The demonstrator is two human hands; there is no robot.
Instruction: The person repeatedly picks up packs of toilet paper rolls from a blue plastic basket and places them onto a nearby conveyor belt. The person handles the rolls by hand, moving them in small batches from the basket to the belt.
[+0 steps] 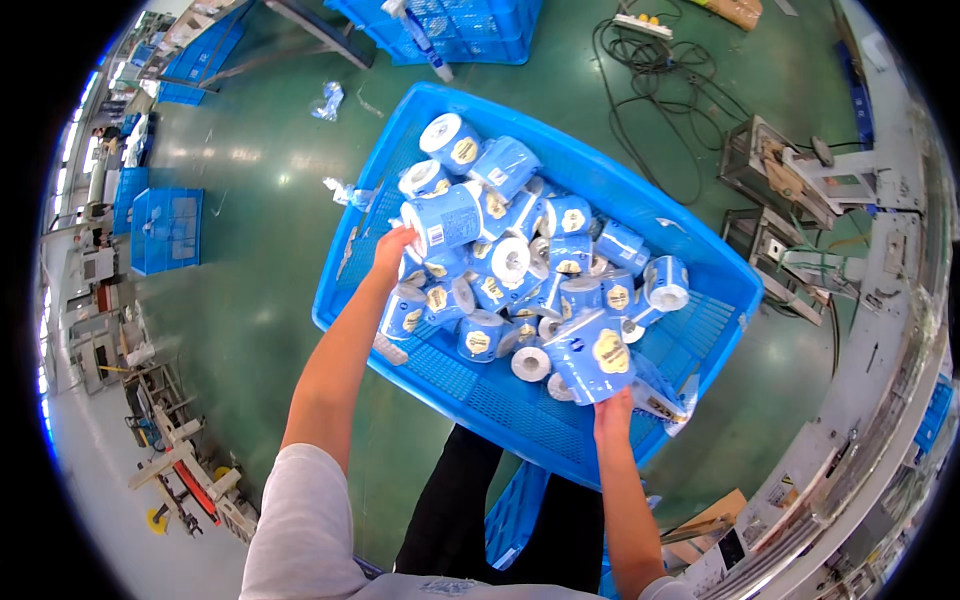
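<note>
Both hands, left and right, each clasp a light, squashy blue-wrapped paper roll pack by its sides over a blue crate.

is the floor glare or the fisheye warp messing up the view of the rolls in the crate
Head view: glare streaks sit on the green floor, not on the blue-wrapped rolls; fisheye bends the blue crate edges and smears the rim; the left hand and right hand stay sharp.
</note>
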